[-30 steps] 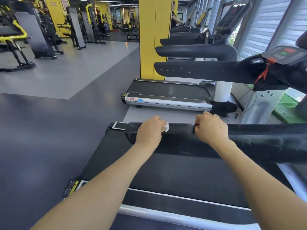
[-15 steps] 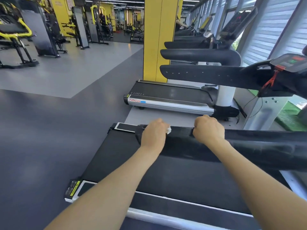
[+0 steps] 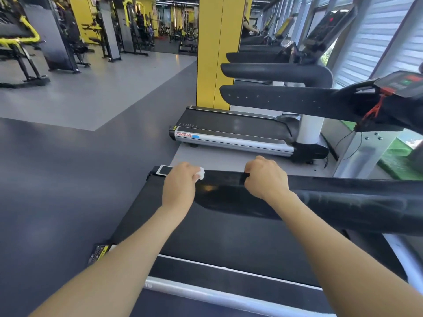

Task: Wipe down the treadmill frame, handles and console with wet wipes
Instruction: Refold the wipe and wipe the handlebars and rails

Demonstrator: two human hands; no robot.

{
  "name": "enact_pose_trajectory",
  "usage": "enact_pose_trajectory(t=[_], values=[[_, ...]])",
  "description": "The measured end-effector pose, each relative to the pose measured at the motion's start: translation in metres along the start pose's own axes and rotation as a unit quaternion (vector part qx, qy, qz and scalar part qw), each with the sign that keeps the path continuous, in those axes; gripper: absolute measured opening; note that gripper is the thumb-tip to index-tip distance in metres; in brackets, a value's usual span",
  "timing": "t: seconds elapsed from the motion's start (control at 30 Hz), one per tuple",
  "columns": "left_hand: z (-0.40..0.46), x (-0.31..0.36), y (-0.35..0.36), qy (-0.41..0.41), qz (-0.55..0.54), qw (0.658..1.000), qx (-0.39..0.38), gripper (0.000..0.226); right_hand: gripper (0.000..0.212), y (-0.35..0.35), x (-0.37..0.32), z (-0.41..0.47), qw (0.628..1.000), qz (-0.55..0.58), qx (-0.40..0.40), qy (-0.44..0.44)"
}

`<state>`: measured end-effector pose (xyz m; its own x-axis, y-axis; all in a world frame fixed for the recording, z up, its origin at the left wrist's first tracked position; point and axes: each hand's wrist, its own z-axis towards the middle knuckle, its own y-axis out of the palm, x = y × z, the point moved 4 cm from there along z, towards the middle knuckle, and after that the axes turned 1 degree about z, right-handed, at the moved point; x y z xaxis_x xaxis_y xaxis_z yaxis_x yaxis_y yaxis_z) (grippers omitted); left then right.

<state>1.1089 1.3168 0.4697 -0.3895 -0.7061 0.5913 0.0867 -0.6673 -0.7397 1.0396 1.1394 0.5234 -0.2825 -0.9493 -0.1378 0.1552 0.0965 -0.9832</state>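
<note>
Handrail end getting wiped, console untouched as far as I can tell

Left hand (image 3: 178, 188) grips a balled wet wipe (image 3: 201, 173) on the handrail (image 3: 320, 197); right hand (image 3: 265, 179) curls round the rail; console (image 3: 402, 83) likely remains.

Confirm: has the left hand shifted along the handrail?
Yes. The left hand with its wipe slid left toward the handrail's free end, now covering the tip.

Both arms extended; left hand (image 3: 179, 187) fisted, right hand (image 3: 266, 179) fisted.
</note>
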Motion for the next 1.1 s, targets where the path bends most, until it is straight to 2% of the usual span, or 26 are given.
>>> enact_pose_trajectory(t=[0.1, 0.2, 0.27, 0.4, 0.47, 0.57, 0.7, 0.87, 0.97, 1.03, 1.1], values=[[-0.01, 0.005, 0.002, 0.021, 0.036, 0.999, 0.007, 0.02, 0.026, 0.001, -0.001, 0.0, 1.0, -0.012, 0.001, -0.004], [0.007, 0.008, -0.002, -0.005, 0.069, 0.997, -0.022, 0.006, 0.027, -0.001, -0.004, -0.001, 1.0, -0.024, -0.004, -0.01], [0.02, 0.01, -0.004, -0.005, 0.073, 0.997, -0.033, 0.015, 0.025, -0.002, -0.004, -0.002, 1.0, -0.027, -0.008, -0.009], [0.014, 0.014, -0.004, -0.038, 0.05, 0.998, -0.007, 0.023, 0.023, -0.003, -0.006, -0.004, 1.0, -0.026, -0.012, -0.009], [-0.009, 0.014, 0.001, -0.001, 0.027, 0.999, 0.02, 0.021, 0.022, -0.003, -0.005, -0.004, 1.0, -0.025, -0.011, -0.011], [-0.025, 0.015, 0.0, 0.059, 0.074, 0.995, 0.027, 0.019, 0.02, -0.002, -0.007, -0.004, 1.0, -0.026, -0.011, -0.01], [0.006, 0.014, -0.005, -0.005, 0.074, 0.997, -0.005, 0.014, 0.023, -0.003, -0.007, -0.005, 1.0, -0.026, -0.01, -0.007], [0.032, 0.002, -0.01, -0.107, -0.014, 0.994, 0.0, 0.006, 0.024, -0.003, -0.007, -0.007, 1.0, -0.025, -0.016, -0.003], [0.014, 0.008, -0.006, -0.048, 0.014, 0.999, 0.019, 0.024, 0.024, -0.003, -0.007, -0.009, 1.0, -0.022, -0.015, -0.002], [-0.013, 0.013, -0.005, 0.016, -0.003, 0.998, 0.061, 0.022, 0.023, -0.002, -0.007, -0.01, 1.0, -0.02, -0.012, -0.002], [-0.026, 0.012, -0.006, 0.034, -0.03, 0.995, 0.085, 0.022, 0.022, -0.001, -0.008, -0.01, 1.0, -0.022, -0.01, -0.004]])
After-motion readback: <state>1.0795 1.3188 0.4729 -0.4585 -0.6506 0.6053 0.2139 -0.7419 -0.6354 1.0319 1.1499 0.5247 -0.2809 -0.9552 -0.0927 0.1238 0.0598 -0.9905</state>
